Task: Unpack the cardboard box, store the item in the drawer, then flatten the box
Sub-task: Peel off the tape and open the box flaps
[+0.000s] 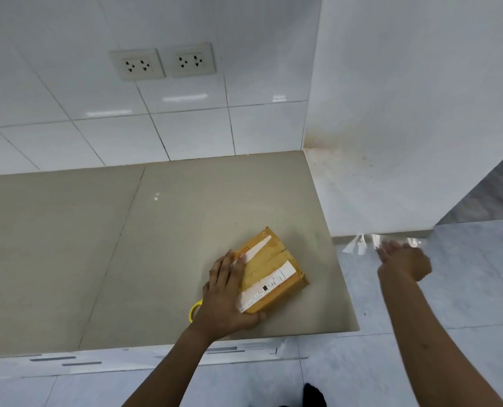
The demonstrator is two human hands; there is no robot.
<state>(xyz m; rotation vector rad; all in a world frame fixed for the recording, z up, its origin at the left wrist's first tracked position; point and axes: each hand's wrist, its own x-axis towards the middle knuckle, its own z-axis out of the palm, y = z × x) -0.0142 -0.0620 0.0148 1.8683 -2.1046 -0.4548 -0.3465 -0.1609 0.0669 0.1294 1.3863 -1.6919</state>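
Note:
A small brown cardboard box (273,271) with white shipping labels lies closed on the beige countertop (156,245), near its right end. My left hand (225,298) lies flat on the box's left side, palm down and fingers spread, pinning it. My right hand (403,261) is out past the counter's right edge, over the floor, holding a strip of clear tape (362,243) that trails to its left. A yellow ring-shaped handle (194,311) peeks out from under my left wrist; the rest of that object is hidden.
A white tiled wall with two double sockets (162,63) backs the counter. A white side panel (391,142) stands at the counter's right end. White drawer fronts (68,362) run below the front edge. Grey tiled floor (464,304) lies to the right.

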